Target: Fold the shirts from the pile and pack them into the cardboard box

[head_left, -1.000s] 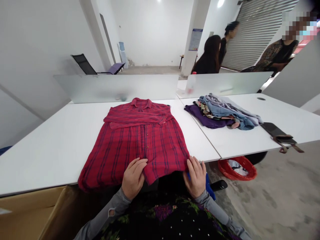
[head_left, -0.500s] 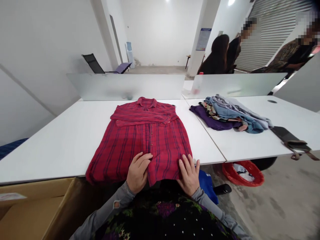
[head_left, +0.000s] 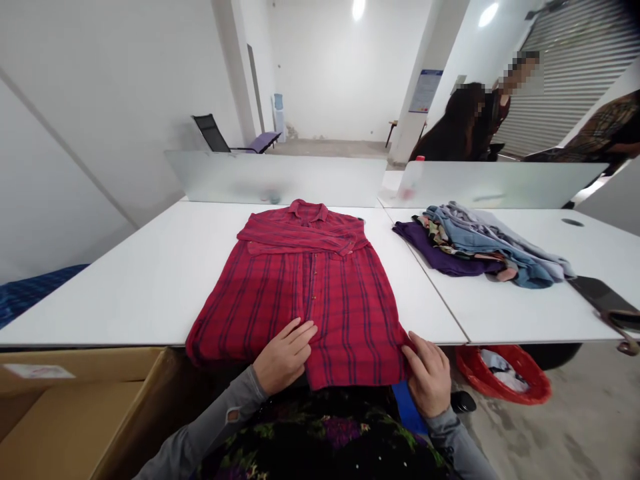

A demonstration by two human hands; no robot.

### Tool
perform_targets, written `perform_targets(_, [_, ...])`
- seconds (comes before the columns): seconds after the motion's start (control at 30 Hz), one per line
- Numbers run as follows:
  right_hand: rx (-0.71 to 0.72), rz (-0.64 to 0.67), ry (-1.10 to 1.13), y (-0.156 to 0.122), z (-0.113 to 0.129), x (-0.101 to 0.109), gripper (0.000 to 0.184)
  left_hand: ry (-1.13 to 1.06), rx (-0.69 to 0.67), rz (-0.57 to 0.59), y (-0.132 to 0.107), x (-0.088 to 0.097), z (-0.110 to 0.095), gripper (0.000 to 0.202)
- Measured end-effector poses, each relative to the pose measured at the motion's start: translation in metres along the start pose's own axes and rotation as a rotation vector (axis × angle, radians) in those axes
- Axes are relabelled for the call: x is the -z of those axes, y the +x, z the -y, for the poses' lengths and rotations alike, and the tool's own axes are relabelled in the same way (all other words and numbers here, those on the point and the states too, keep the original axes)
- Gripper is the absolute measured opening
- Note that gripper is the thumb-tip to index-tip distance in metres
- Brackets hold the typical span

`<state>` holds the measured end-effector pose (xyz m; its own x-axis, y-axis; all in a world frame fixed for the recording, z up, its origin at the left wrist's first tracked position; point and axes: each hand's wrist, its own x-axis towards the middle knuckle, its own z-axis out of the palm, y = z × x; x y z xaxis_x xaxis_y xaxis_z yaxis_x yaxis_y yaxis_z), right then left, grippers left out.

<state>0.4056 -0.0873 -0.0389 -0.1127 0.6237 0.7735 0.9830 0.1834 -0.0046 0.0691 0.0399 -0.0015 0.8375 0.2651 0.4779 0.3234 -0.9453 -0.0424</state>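
Note:
A red plaid shirt [head_left: 300, 280] with dark stripes lies front up, its collar at the far side and its sleeves folded across the chest. The hem hangs a little over the near table edge. My left hand [head_left: 287, 357] rests on the lower front beside the button placket, fingers stretched out over the cloth. At the shirt's lower right corner, my right hand [head_left: 427, 373] pinches the side edge between thumb and fingers. The cloth between the two hands is spread fairly flat.
A pile of folded clothes [head_left: 480, 247] sits on the adjoining white table [head_left: 430, 313]. Below stands a red-lined bin [head_left: 530, 393]. An open cardboard box [head_left: 150, 380] is at the near left. Frosted dividers [head_left: 320, 177] edge the tables; several people are behind them.
My right hand has moved right and taken the shirt's side edge, pulling that lower corner outward. The left hand stays on the lower front, its fingers closer together. The view has shifted slightly.

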Motion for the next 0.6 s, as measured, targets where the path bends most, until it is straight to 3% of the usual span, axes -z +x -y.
perform_targets(0.2, [-0.122,-0.001,-0.041,-0.012,-0.006,0.009,0.019,-0.018,0.023,0.060,-0.004,0.003,0.000,0.017])
perform_targets(0.3, [-0.324,-0.046,0.106,-0.013,0.000,0.009,0.020,-0.016,0.029,0.080,-0.007,0.004,-0.003,0.015])
perform_targets(0.4, [-0.623,0.004,0.302,-0.008,0.011,0.006,0.027,-0.023,0.042,0.068,-0.013,0.008,-0.005,0.020])
perform_targets(0.5, [-0.931,0.086,0.544,-0.006,0.017,0.000,0.037,-0.008,0.150,-0.055,-0.026,0.016,0.000,0.029])
perform_targets(0.6, [-1.097,0.079,0.858,-0.005,0.018,-0.009,0.040,0.092,0.464,-0.330,-0.050,0.029,0.016,0.028])
